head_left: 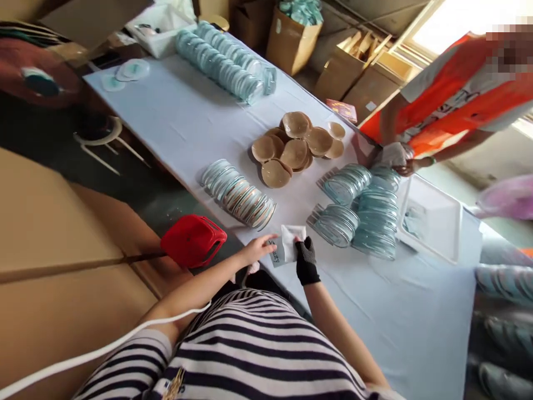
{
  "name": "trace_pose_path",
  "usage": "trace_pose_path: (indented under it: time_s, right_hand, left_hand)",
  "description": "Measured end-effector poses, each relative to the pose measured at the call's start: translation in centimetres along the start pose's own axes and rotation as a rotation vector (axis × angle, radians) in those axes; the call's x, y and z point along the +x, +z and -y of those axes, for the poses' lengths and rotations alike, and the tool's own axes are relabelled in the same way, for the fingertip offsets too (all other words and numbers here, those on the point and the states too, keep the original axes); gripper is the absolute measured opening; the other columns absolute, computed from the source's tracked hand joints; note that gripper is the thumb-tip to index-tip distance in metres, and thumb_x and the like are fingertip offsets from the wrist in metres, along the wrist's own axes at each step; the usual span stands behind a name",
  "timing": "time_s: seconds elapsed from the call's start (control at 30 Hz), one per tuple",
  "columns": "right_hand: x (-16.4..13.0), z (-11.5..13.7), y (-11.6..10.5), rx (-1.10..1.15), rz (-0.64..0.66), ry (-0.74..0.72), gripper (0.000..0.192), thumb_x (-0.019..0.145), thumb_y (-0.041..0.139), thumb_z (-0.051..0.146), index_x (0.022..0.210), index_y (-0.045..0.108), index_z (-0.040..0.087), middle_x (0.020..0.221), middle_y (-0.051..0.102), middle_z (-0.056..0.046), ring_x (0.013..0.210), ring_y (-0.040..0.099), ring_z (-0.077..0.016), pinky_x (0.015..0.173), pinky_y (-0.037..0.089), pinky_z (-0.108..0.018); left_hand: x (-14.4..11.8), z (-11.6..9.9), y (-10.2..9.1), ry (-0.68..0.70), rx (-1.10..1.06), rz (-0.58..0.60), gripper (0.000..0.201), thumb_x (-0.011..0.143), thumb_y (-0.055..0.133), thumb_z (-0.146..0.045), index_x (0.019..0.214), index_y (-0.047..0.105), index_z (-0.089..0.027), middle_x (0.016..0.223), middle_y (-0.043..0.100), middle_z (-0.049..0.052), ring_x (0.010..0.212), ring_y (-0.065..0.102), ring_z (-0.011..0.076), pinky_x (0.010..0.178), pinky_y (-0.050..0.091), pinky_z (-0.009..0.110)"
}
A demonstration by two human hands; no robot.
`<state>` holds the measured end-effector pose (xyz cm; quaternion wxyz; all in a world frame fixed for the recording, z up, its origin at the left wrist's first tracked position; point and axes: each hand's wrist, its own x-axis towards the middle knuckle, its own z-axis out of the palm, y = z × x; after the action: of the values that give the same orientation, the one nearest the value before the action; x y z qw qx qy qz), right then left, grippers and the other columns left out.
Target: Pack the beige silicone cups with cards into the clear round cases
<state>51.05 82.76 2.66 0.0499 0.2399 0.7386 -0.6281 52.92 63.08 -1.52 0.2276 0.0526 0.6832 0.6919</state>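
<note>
Both hands at lower centre: bare left hand (259,248) and gloved right hand (306,258) pinched a small white packet (287,247) at the table (187,116) edge. Stacked lids (241,195) done; brown discs (291,147) left loose.

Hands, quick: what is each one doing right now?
Left hand: bare, fingers on the small packet.
Right hand: black glove, pinching the white cloth.

tablecloth (183,116) pale blue | glove (307,261) black | shirt (250,350) black-white striped | stool (194,240) red
</note>
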Motion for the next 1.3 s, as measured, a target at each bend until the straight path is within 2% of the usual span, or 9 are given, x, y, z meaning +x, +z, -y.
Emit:
trace_pose_path:
  time_s: [0.17, 0.3, 0.4, 0.53, 0.7, 0.9, 0.97, 1.13, 1.3]
  right_hand:
    - [5.2, 0.1, 1.0, -0.006, -0.122, -0.023, 0.043, 0.067, 0.058, 0.052, 0.096, 0.056, 0.021, 0.095, 0.068, -0.003, 0.082, 0.060, -0.0161, 0.075, 0.050, -0.028]
    - [10.1, -1.4, 1.5, -0.094, -0.209, 0.055, 0.037, 0.068, 0.055, 0.048, 0.091, 0.058, 0.019, 0.094, 0.068, -0.005, 0.084, 0.060, -0.0180, 0.078, 0.049, -0.030]
    - [13.1, -2.2, 1.6, -0.199, -0.222, 0.138, 0.026, 0.063, 0.062, 0.042, 0.075, 0.059, 0.020, 0.080, 0.067, -0.004, 0.082, 0.058, -0.0210, 0.082, 0.048, -0.034]
    - [14.7, -2.1, 1.0, -0.309, -0.243, 0.168, 0.021, 0.059, 0.068, 0.038, 0.065, 0.058, 0.021, 0.075, 0.065, -0.003, 0.086, 0.056, -0.0231, 0.087, 0.044, -0.037]
    - [14.5, -0.6, 1.2, -0.278, -0.275, 0.123, 0.027, 0.067, 0.061, 0.046, 0.069, 0.056, 0.020, 0.073, 0.063, -0.003, 0.075, 0.054, -0.0187, 0.073, 0.044, -0.032]
    - [15.3, 1.9, 3.7, -0.202, -0.323, 0.051, 0.039, 0.067, 0.060, 0.057, 0.066, 0.051, 0.019, 0.065, 0.055, 0.001, 0.068, 0.045, -0.0141, 0.066, 0.039, -0.029]
    - [15.9, 2.9, 4.9, -0.170, -0.328, 0.035, 0.040, 0.068, 0.058, 0.057, 0.074, 0.057, 0.018, 0.070, 0.058, 0.000, 0.070, 0.047, -0.0145, 0.067, 0.039, -0.029]
    - [17.0, 4.7, 9.0, -0.085, -0.348, 0.064, 0.059, 0.066, 0.062, 0.047, 0.114, 0.061, 0.013, 0.066, 0.055, 0.004, 0.060, 0.046, -0.0129, 0.058, 0.039, -0.026]
    - [17.4, 6.2, 14.2, -0.025, -0.285, 0.033, 0.078, 0.061, 0.067, 0.044, 0.131, 0.051, 0.013, 0.064, 0.051, 0.008, 0.059, 0.048, -0.0120, 0.059, 0.045, -0.026]
  left_hand:
    - [3.6, -1.0, -3.4, 0.034, 0.016, -0.016, 0.052, 0.088, 0.060, -0.041, 0.130, 0.060, -0.010, 0.099, 0.073, 0.011, 0.091, 0.069, 0.0200, 0.084, 0.055, 0.033]
    - [5.1, -2.3, -7.5, 0.062, 0.134, -0.141, 0.039, 0.088, 0.057, -0.037, 0.118, 0.067, -0.013, 0.102, 0.074, 0.011, 0.094, 0.071, 0.0213, 0.087, 0.056, 0.036]
    - [6.2, -3.9, -13.1, 0.084, 0.271, -0.344, 0.030, 0.087, 0.058, -0.031, 0.110, 0.070, -0.016, 0.112, 0.072, 0.011, 0.110, 0.066, 0.0239, 0.103, 0.050, 0.042]
    - [8.0, -5.4, -23.2, 0.046, 0.424, -0.708, 0.031, 0.091, 0.050, -0.022, 0.118, 0.065, -0.015, 0.135, 0.060, 0.012, 0.137, 0.045, 0.0246, 0.122, 0.027, 0.046]
    - [10.2, -4.7, -31.9, -0.153, 0.497, -0.853, 0.038, 0.088, 0.057, -0.019, 0.125, 0.061, -0.012, 0.134, 0.061, 0.016, 0.129, 0.053, 0.0258, 0.113, 0.039, 0.044]
    - [11.9, -1.9, -35.5, -0.352, 0.562, -0.769, 0.037, 0.099, 0.042, -0.030, 0.124, 0.064, -0.014, 0.113, 0.072, 0.015, 0.100, 0.070, 0.0228, 0.092, 0.055, 0.039]
    - [11.8, -0.9, -36.0, -0.350, 0.647, -0.767, 0.037, 0.096, 0.047, -0.029, 0.124, 0.064, -0.013, 0.124, 0.068, 0.017, 0.116, 0.064, 0.0277, 0.102, 0.048, 0.043]
    - [11.1, 2.3, -37.3, -0.225, 0.865, -0.692, 0.050, 0.086, 0.061, -0.027, 0.134, 0.060, -0.012, 0.153, 0.044, 0.021, 0.148, 0.028, 0.0373, 0.123, 0.010, 0.055]
    - [11.0, 4.7, -38.4, -0.165, 1.078, -0.621, 0.058, 0.092, 0.053, -0.039, 0.143, 0.052, -0.011, 0.157, 0.037, 0.021, 0.150, 0.024, 0.0357, 0.122, 0.008, 0.055]
